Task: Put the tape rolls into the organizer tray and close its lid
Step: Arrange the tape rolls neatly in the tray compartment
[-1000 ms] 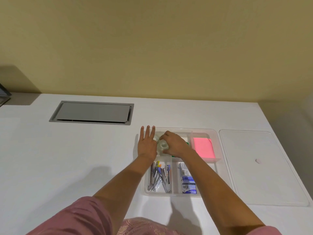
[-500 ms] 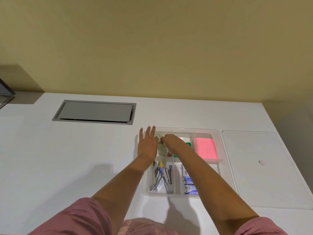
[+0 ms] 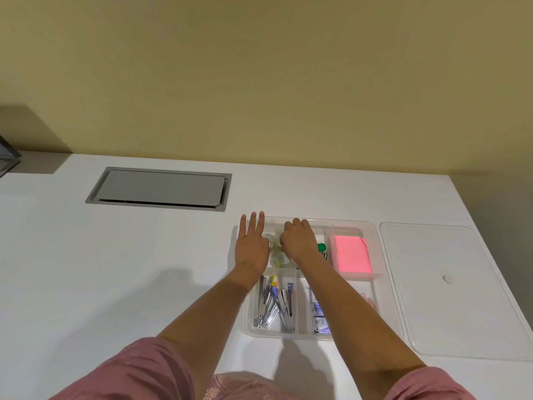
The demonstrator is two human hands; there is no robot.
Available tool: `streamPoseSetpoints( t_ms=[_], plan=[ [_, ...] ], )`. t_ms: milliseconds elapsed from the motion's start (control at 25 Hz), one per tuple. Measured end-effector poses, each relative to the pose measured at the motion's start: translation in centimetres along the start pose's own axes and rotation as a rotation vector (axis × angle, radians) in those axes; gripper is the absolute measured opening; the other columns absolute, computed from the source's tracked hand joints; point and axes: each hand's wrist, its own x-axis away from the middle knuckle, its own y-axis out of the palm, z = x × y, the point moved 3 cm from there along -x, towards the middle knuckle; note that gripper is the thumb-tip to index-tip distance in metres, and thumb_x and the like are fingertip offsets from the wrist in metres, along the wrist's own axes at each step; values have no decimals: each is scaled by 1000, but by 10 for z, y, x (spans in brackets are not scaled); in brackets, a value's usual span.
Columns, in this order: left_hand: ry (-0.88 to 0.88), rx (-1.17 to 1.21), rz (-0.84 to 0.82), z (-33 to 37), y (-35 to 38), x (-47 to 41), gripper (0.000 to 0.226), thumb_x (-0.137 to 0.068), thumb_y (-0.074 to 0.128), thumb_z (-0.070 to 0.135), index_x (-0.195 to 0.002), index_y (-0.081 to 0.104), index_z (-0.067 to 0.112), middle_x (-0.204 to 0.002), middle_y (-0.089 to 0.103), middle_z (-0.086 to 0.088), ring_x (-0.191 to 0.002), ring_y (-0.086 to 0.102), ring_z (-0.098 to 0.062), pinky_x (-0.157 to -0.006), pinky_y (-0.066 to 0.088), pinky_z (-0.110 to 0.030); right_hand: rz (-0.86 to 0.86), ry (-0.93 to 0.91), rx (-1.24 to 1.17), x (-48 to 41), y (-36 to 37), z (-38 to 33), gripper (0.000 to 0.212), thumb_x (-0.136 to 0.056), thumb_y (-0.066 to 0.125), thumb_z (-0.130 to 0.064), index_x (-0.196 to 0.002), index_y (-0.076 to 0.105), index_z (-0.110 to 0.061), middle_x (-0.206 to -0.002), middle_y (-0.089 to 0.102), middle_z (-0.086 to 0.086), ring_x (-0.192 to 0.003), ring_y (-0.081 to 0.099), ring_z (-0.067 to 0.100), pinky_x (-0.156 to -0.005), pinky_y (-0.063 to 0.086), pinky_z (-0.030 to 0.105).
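Head view: right hand [image 3: 297,241], its grip curled, seemingly pinching clear tape rolls [image 3: 278,255] inside the organizer tray [image 3: 375,241]; left hand [image 3: 252,246] flat, empty. Rolls: light, slick; hold by rims.

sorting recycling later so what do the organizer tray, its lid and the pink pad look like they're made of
Organizer tray: clear, slightly frosted plastic, likely; the white table shows through its walls.
Lid: the same see-through plastic, smooth with a faint sheen, lying flat beside the tray.
Pink pad: probably a matte paper block.
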Motion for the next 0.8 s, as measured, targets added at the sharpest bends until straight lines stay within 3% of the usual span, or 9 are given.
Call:
streamPoseSetpoints(
  t_ms=[280,480,640,800],
  plan=[
    [-16,11,42,1,-1,-5,34,-98,45,37,-95,74,19,-161,6,-10,-149,-1,-30,-117,-14,-48,-2,-1,31,-9,3,-4,25,-95,49,-14,-109,68,-8,-117,62,8,-119,47,29,-107,30,38],
    [-24,-31,33,2,-2,-7,35,-97,46,41,-95,74,21,-161,7,-11,-149,-1,-31,-112,-20,-48,-9,-14,30,-14,0,-3,27,-94,54,-28,-108,69,-12,-113,66,3,-118,49,26,-106,30,37],
    [-38,-42,21,3,0,-7,33,-98,46,39,-98,74,22,-161,6,-10,-149,-2,-30,-113,-19,-49,-3,-3,-2,-10,2,-4,23,-93,51,-15,-106,68,-6,-113,63,9,-117,48,29,-106,30,38],
    [-57,-51,13,-1,-1,-7,29,-98,46,39,-102,72,26,-161,4,-9,-149,-5,-31,-109,-22,-49,34,-24,-7,-3,-6,-3,21,-88,54,-14,-99,69,-5,-109,62,10,-109,51,29,-103,32,37]
  ],
)
